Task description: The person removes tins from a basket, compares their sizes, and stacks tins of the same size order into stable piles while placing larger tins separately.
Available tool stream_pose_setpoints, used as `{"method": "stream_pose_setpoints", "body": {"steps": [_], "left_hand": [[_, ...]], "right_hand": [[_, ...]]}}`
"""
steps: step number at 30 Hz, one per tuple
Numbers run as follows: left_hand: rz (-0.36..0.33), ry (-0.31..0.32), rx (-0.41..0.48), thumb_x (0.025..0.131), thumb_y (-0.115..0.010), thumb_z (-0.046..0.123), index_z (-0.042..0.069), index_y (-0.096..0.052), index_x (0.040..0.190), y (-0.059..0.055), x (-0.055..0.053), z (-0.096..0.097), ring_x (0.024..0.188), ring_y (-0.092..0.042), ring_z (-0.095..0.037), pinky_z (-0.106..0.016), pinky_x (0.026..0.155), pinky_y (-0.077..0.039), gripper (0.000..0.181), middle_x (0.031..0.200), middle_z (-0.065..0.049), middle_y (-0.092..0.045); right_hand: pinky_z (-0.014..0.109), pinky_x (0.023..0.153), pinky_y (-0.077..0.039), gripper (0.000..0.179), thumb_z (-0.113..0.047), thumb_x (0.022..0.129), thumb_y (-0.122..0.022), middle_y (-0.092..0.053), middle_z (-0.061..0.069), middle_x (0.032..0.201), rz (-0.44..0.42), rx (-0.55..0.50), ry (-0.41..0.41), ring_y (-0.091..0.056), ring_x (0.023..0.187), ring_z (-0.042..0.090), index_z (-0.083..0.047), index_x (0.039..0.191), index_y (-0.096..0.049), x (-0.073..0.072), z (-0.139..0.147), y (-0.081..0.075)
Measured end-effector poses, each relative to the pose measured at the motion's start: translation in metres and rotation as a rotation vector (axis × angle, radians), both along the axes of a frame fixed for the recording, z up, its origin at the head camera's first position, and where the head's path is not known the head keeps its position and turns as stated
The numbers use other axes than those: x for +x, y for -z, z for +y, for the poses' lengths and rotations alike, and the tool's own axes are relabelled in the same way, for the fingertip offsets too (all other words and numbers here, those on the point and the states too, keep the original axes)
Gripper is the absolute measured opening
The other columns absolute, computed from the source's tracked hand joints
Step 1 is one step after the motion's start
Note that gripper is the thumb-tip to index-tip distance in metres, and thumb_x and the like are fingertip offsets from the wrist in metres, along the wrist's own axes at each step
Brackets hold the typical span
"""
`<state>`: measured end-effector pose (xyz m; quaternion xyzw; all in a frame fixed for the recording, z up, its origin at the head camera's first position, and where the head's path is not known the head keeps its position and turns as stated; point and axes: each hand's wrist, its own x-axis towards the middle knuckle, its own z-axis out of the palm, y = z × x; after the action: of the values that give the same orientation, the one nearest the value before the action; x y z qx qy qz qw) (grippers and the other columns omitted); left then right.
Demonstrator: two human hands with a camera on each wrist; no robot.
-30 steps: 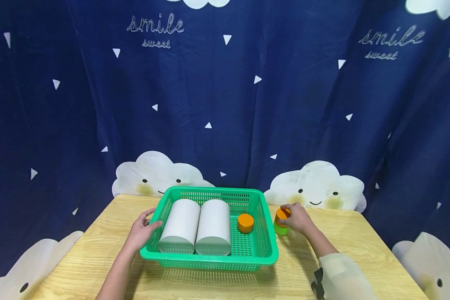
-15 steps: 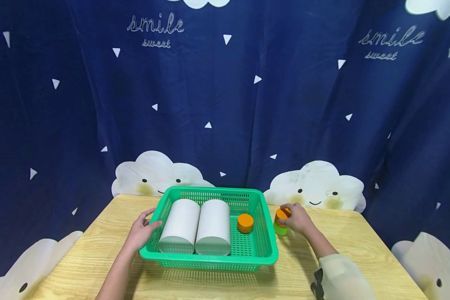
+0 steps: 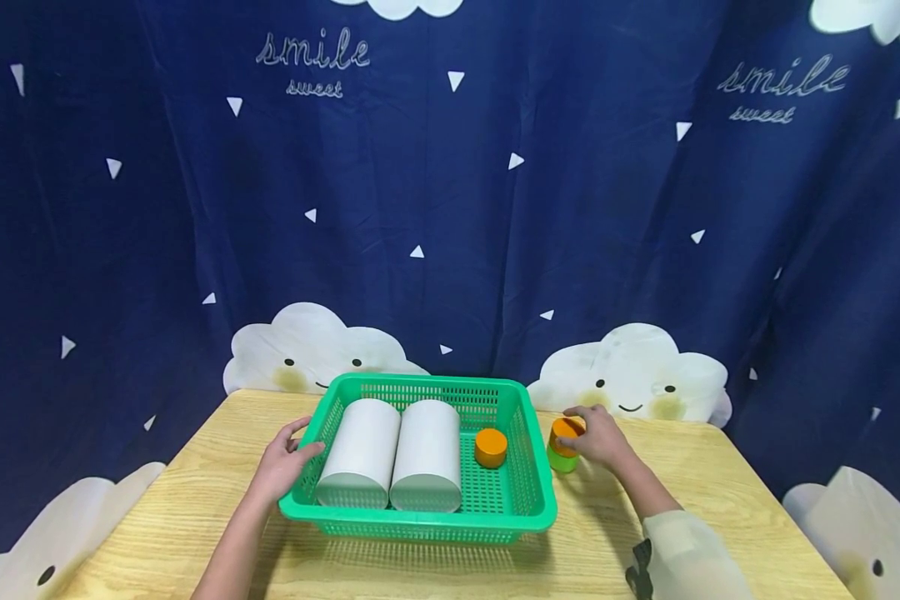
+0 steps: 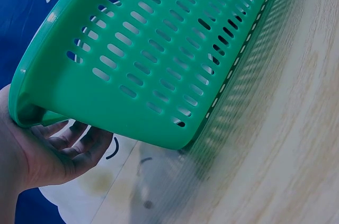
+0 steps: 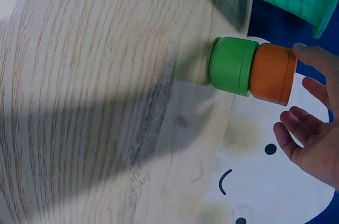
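Item under inspection: an orange cylinder, short, smooth and evenly coloured, upright on a green cylinder of similar width. In the head view the pair stands on the wood-grain table, right of centre in the lower half of the frame, just beside the right end of the green basket.

Right hand: at the orange cylinder, thumb by its upper edge, fingers apart and loosely bent, not closed round it. Left hand: clamped on the basket's left rim, thumb over the top, fingers beneath.

Count: one basket; two white cylinders, the left one and the right one, lying side by side in its left and middle part; one loose orange cylinder upright in its right part. Orange cylinders total two, green one. Hands, two; one pale sleeve, lower right.

By view: only the head view shows the basket's contents in full and the lettering on the dark blue curtain. The left wrist view shows the outer slotted wall and the fingers curled under the rim, mostly hidden from above. The right wrist view shows a fine seam round each stacked cylinder and the gap between the fingers and the orange side.
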<state>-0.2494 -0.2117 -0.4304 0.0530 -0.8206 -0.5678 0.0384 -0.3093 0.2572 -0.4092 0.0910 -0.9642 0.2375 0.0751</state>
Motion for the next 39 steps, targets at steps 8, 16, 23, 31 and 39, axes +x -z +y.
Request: {"method": "stream_pose_setpoints", "body": {"steps": [8,16,23,31,39], "left_hand": [[-0.010,0.000,-0.004,0.092,-0.055,0.021,0.000,-0.028,0.143,-0.002,0.000,-0.001,0.095,-0.062,-0.030,-0.042,0.073,-0.055,0.061,0.124,-0.033,-0.050],[-0.012,-0.003,0.006,0.092,-0.055,0.020,0.000,-0.027,0.143,-0.001,0.000,-0.002,0.094,-0.062,-0.029,-0.042,0.073,-0.055,0.061,0.123,-0.033,-0.050],[-0.015,0.000,0.010,0.092,-0.055,0.020,0.000,-0.027,0.143,0.000,0.000,-0.002,0.093,-0.063,-0.028,-0.043,0.072,-0.055,0.062,0.123,-0.032,-0.050],[-0.012,0.002,0.016,0.092,-0.055,0.020,0.000,-0.027,0.143,0.000,0.000,-0.001,0.092,-0.063,-0.027,-0.043,0.072,-0.055,0.062,0.122,-0.032,-0.050],[-0.012,0.007,0.016,0.092,-0.055,0.019,0.000,-0.027,0.143,0.000,0.000,0.000,0.093,-0.062,-0.028,-0.043,0.072,-0.055,0.061,0.123,-0.032,-0.050]], "right_hand": [[0.054,0.085,-0.045,0.047,-0.023,0.079,-0.071,-0.051,0.031,0.115,0.047,0.006,-0.021,-0.052,0.102,0.041,0.002,0.117,-0.060,0.001,0.000,-0.013],[0.056,0.088,-0.044,0.045,-0.024,0.081,-0.070,-0.052,0.030,0.117,0.079,0.032,-0.028,-0.051,0.107,0.043,0.000,0.118,-0.060,0.000,-0.006,-0.029],[0.051,0.083,-0.046,0.044,-0.026,0.081,-0.069,-0.055,0.026,0.111,0.112,0.057,-0.065,-0.055,0.095,0.036,0.000,0.116,-0.062,-0.002,-0.016,-0.042],[0.047,0.079,-0.049,0.041,-0.024,0.082,-0.068,-0.055,0.024,0.107,0.095,0.019,-0.104,-0.057,0.091,0.034,-0.001,0.116,-0.062,-0.001,-0.030,-0.049],[0.047,0.081,-0.049,0.043,-0.023,0.083,-0.067,-0.054,0.023,0.110,0.042,-0.029,-0.181,-0.056,0.096,0.035,-0.003,0.120,-0.060,-0.001,-0.041,-0.046]]}}
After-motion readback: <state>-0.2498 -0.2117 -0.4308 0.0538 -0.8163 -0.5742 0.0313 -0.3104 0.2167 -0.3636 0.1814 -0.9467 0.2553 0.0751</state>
